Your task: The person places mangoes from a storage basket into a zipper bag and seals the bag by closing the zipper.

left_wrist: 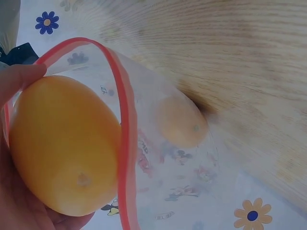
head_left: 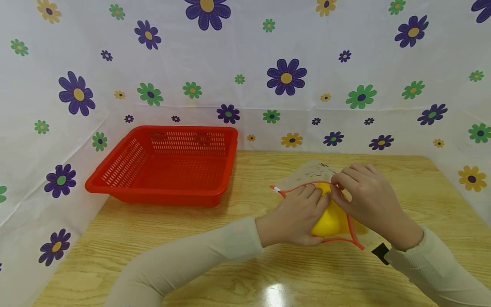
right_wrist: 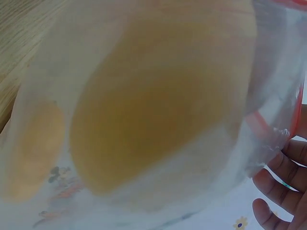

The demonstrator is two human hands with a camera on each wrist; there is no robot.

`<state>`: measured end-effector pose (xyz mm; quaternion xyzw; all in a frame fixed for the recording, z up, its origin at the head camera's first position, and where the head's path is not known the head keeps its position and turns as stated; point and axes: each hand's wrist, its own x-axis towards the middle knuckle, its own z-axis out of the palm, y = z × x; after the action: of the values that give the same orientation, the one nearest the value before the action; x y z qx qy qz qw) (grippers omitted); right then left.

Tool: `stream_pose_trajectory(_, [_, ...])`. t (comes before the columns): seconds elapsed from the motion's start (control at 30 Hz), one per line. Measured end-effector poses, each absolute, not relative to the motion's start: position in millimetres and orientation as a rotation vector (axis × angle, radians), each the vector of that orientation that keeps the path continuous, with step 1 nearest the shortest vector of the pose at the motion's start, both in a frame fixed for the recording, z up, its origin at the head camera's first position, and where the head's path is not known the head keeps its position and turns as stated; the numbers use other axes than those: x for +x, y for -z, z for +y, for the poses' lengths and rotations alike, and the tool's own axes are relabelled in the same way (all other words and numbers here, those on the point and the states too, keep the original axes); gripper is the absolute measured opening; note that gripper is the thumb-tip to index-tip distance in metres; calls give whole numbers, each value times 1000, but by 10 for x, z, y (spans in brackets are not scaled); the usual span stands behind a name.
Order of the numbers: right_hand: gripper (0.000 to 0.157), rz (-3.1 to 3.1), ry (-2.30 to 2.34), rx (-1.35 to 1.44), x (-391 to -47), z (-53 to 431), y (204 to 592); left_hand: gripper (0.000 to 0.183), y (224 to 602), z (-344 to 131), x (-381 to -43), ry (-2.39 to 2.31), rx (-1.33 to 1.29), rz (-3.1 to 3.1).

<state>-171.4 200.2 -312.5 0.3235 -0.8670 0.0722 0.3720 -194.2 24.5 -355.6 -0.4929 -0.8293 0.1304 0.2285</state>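
At the right of the table, a clear zip bag (head_left: 308, 172) with a red-edged mouth and printed cartoon figures is held open. My left hand (head_left: 295, 215) grips a large, smooth, oval yellow fruit (head_left: 327, 221), which lies partly within the bag's mouth. In the left wrist view the thumb is along one side of this fruit (left_wrist: 67, 143), with fingers beneath. My right hand (head_left: 368, 204) pinches the red rim on the far right side. Deeper in the bag sits a smaller yellow-orange fruit (left_wrist: 182, 122), blurred through the plastic.
A red slotted plastic basket (head_left: 172, 196) stands at the left back of the wooden table (head_left: 184, 277). Behind the table hangs a white sheet (head_left: 238, 55) printed with flowers. A small black tab (head_left: 381, 253) shows beside the right sleeve.
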Motion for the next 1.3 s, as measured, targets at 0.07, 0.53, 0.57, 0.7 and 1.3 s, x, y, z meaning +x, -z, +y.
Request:
stream_pose_trajectory(0.07, [22, -2227, -185, 827, -1713, 2000, 3119, 86, 3557, 257, -1941, -365, -1359, -2290])
stream_pose_trajectory(0.53, [22, -2227, -181, 828, -1712, 1994, 3090, 88, 3586, 330, -1946, -410, -1346, -2372])
stream_pose_trajectory(0.57, [22, -2228, -182, 830, -1712, 1994, 3086, 89, 3591, 334, -1950, -415, -1343, -2379])
stream_pose_trajectory(0.7, [21, -2207, -172, 844, -1720, 2005, 3071, 91, 3601, 354, -1973, -434, -1346, -2436])
stream_pose_trajectory(1.3, [17, -2170, -176, 873, -1731, 2032, 3064, 89, 3700, 438, -2039, -422, -1277, -2535])
